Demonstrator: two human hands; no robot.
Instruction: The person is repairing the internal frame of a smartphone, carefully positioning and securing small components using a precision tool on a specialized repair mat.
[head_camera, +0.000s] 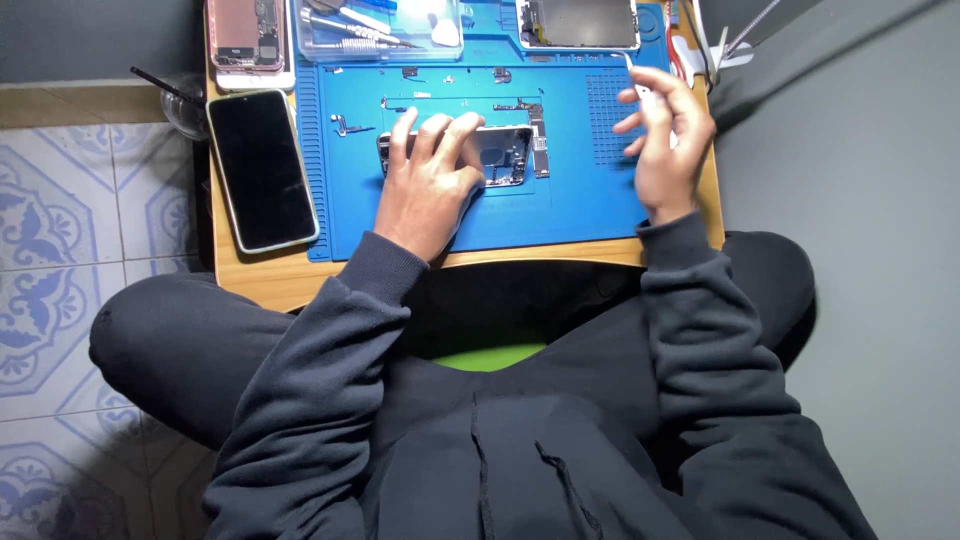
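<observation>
An opened phone body (505, 150) with its insides showing lies in the middle of a blue work mat (560, 215). My left hand (430, 180) rests flat on its left half, fingers spread over the frame. My right hand (665, 135) hovers over the mat's right side, pinching thin metal tweezers (636, 75) that point up and away. Small loose parts (350, 127) lie on the mat around the phone.
A dark-screened phone (260, 168) lies on the small wooden table (270, 275) left of the mat. At the back stand a clear tool tray (375, 30), another opened phone (247, 35) and a detached screen panel (578, 22). My crossed legs sit under the table's near edge.
</observation>
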